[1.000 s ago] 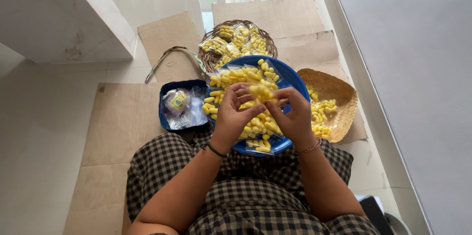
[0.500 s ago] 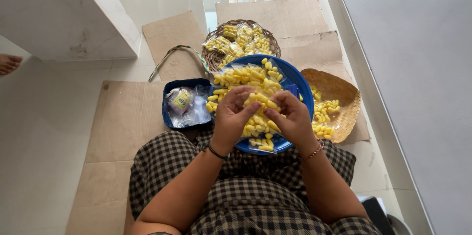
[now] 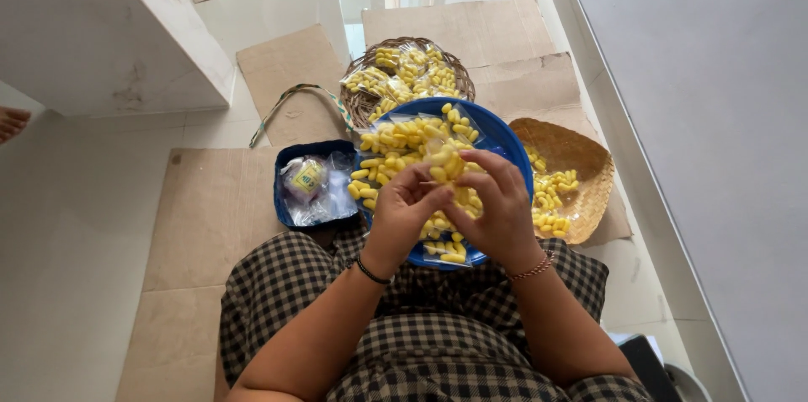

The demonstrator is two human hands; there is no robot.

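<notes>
1. Head view: the left hand (image 3: 402, 215) and the right hand (image 3: 497, 204) are both curled shut, pinching one small clear bag (image 3: 444, 162) of yellow pieces. The bag is up in the air, just over the big blue bowl (image 3: 505, 139).
2. To do this well, I think the fingers should hold the bag's top tight and keep it over the bowl, so nothing spills.
3. A round woven basket (image 3: 370, 103) sits behind the bowl, a flat woven tray (image 3: 581, 158) beside it, and a blue box (image 3: 290, 187) on the other side.
4. Brown cardboard sheets (image 3: 210, 208) cover a pale tiled floor (image 3: 59, 242). A white wall (image 3: 690, 74) runs along one side.
</notes>
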